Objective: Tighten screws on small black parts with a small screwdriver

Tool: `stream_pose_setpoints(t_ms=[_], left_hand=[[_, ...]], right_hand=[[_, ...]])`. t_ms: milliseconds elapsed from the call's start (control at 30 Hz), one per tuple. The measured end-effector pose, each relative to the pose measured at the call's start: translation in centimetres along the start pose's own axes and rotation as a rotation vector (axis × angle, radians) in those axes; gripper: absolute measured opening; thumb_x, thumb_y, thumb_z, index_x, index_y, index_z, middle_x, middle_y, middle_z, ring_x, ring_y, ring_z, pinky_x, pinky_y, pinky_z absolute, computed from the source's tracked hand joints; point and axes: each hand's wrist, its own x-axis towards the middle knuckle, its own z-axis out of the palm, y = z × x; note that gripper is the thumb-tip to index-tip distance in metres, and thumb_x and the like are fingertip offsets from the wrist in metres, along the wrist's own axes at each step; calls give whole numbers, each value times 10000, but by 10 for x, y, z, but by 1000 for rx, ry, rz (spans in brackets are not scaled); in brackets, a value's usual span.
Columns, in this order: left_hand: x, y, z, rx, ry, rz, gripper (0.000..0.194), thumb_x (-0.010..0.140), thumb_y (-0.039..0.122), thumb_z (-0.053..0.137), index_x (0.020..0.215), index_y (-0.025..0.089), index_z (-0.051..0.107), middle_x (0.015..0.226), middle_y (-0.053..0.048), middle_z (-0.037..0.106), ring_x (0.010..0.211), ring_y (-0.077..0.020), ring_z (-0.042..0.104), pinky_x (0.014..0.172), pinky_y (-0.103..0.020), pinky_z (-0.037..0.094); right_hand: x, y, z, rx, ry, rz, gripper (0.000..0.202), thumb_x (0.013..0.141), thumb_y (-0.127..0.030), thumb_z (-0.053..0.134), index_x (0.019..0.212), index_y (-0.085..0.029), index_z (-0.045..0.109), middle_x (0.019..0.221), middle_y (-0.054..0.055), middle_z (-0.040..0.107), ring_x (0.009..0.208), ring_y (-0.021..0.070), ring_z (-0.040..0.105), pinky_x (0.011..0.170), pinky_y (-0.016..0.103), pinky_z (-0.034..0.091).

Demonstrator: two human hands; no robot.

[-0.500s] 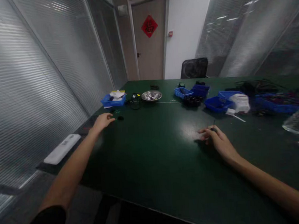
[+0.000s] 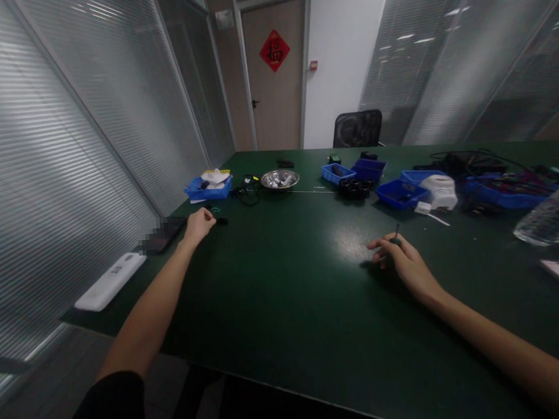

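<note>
My left hand (image 2: 200,226) is over the left part of the dark green table (image 2: 284,279), its fingertips pinched together; what they hold, if anything, is too small to name. A small black round object (image 2: 221,221) lies just right of those fingertips, and thin green bits (image 2: 215,209) lie just behind them. On the right, my right hand (image 2: 400,258) rests low over the table with its fingers curled around a small dark tool (image 2: 395,241), whose thin shaft points up.
A steel bowl (image 2: 280,180) and a blue basket (image 2: 208,188) stand farther back. More blue trays (image 2: 401,194), cables and a plastic bottle (image 2: 552,216) are at the right. A white box (image 2: 111,282) and a black tablet-like object (image 2: 166,234) lie along the left edge.
The fingers of my left hand have closed together near the black round object. My right hand keeps nearly the same pose with the tool. The view has shifted slightly.
</note>
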Motion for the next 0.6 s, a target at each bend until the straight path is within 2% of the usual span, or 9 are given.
stream_pose_setpoints(t_ms=[100, 200, 300, 400, 600], left_hand=[[-1, 3, 8, -173, 82, 36, 132, 817, 306, 729, 900, 203, 726, 913, -65, 777, 867, -235, 728, 793, -304, 536], [-2, 5, 15, -339, 85, 82, 169, 818, 343, 737, 901, 197, 732, 977, -75, 788, 919, -232, 735, 862, -317, 555], [-2, 6, 17, -466, 64, 141, 292, 808, 344, 750, 1051, 182, 756, 1053, -91, 788, 984, -241, 734, 930, -353, 564], [0, 1, 12, -461, 24, 206, 365, 823, 364, 742, 1144, 195, 779, 1118, -99, 784, 1042, -266, 726, 992, -403, 549], [2, -10, 3, -417, -60, 259, 375, 808, 473, 766, 1078, 218, 822, 1198, -103, 775, 1138, -307, 704, 1077, -442, 503]], right_hand=[[1, -3, 0, -4, 5, 6, 409, 923, -632, 632, 942, -223, 607, 923, 89, 712, 813, 240, 655, 690, 333, 534], [2, 1, -2, -13, -2, 5, 417, 933, -636, 624, 959, -220, 630, 916, 78, 711, 792, 227, 647, 702, 332, 531], [2, 7, -4, 14, -11, 3, 423, 935, -642, 632, 963, -220, 631, 979, 81, 716, 823, 226, 653, 700, 323, 537], [1, 10, -5, 26, -21, -11, 427, 933, -649, 639, 958, -223, 629, 996, 81, 718, 827, 222, 651, 693, 314, 539], [0, 2, -3, 20, -2, -11, 444, 895, -669, 663, 926, -229, 609, 973, 84, 724, 784, 225, 648, 665, 323, 534]])
